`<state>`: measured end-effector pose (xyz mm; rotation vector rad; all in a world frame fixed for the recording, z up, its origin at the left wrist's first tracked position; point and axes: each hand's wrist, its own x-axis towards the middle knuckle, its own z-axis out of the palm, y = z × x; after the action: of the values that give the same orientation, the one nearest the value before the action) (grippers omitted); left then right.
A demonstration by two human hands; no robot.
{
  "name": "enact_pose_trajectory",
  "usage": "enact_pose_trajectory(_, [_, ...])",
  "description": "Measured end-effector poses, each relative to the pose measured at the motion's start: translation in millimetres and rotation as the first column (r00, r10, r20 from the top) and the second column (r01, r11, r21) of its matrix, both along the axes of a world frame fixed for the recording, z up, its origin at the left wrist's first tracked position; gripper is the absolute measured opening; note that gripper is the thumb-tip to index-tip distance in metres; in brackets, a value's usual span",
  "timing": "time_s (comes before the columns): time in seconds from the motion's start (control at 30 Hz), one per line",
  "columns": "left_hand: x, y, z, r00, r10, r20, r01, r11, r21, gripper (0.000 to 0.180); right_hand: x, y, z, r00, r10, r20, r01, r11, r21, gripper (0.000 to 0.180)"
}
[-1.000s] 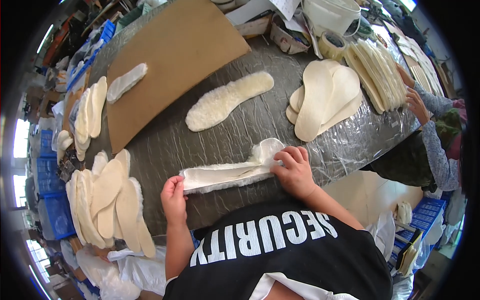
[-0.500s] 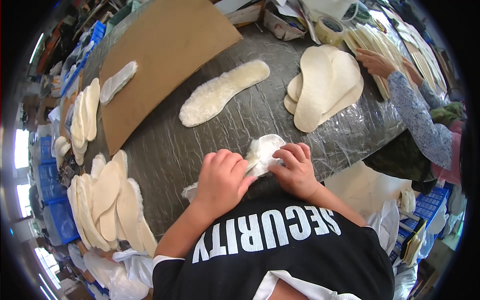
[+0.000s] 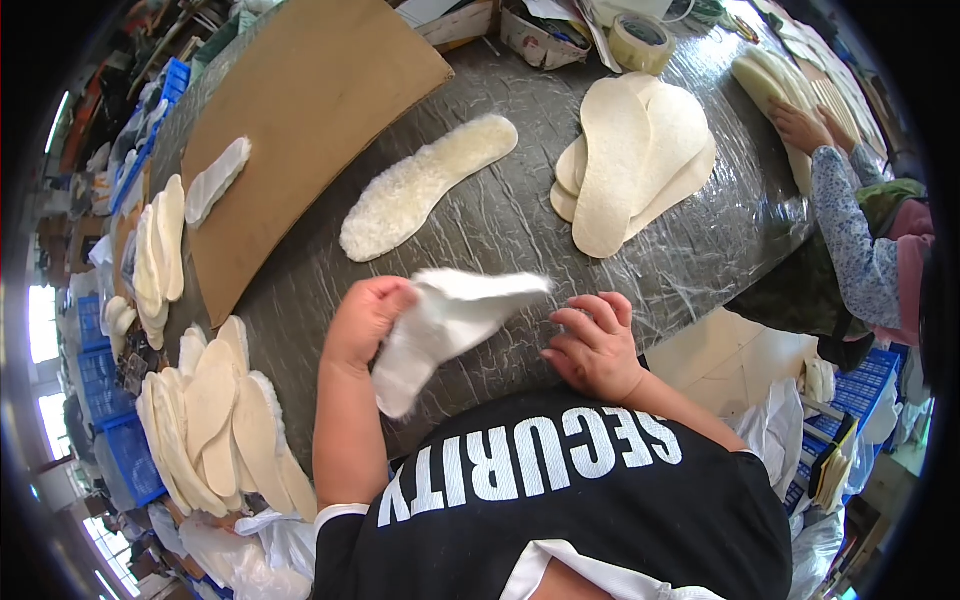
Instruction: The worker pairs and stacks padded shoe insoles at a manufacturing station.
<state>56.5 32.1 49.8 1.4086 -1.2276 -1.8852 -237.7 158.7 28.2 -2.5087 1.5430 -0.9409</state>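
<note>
My left hand (image 3: 368, 318) pinches a soft white fleece piece (image 3: 440, 335) by its upper left part. The piece is bent and slightly blurred, one end hanging toward my shirt and the other pointing right. Just right of that pointed end, my right hand (image 3: 598, 350) is off the fleece, fingers curled loosely and apart with nothing in them. Beyond my hands lies a fluffy cream insole (image 3: 430, 185), pile side up. To its right, several smooth cream insoles (image 3: 610, 165) overlap in a fanned stack.
Shiny dark sheeting covers the table (image 3: 290, 300). A brown cardboard sheet (image 3: 300, 110) bears a narrow white piece (image 3: 217, 180). More insoles (image 3: 215, 420) pile up at the left edge. A tape roll (image 3: 640, 42) stands at the back. At right, another person's hands (image 3: 800, 128) touch stacked insoles.
My left hand has moved left and up, carrying the fleece piece, which now spreads out more. My right hand has let go of it. The other person's hands have shifted right.
</note>
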Motion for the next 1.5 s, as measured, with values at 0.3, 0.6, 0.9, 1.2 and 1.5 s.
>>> enact_pose_trajectory(0.3, [6,-2,7,0.977,-0.094,0.193,0.111,0.991,-0.079,0.011,14,-34,12,0.947,-0.077,0.312,0.053,0.995,0.085,0.037])
enact_pose_trajectory(0.6, [21,-2,-1,0.958,-0.130,0.254,0.146,0.988,-0.045,0.016,61,-97,15,0.966,0.156,-0.205,-0.101,0.961,0.259,0.051])
enact_pose_trajectory(0.9, [34,22,39,0.913,0.028,0.406,0.216,0.812,-0.542,0.008,25,-35,43,0.949,-0.138,-0.283,0.259,0.854,0.451,0.065])
enact_pose_trajectory(1.2, [32,69,25,0.636,-0.004,0.772,0.617,0.603,-0.505,0.020,-2,-23,25,0.939,-0.338,-0.064,0.342,0.892,0.295,0.038])
enact_pose_trajectory(1.5, [53,88,7,0.736,0.112,0.668,0.463,0.637,-0.617,0.024,-23,-19,10,0.887,-0.462,0.016,0.402,0.788,0.466,0.025])
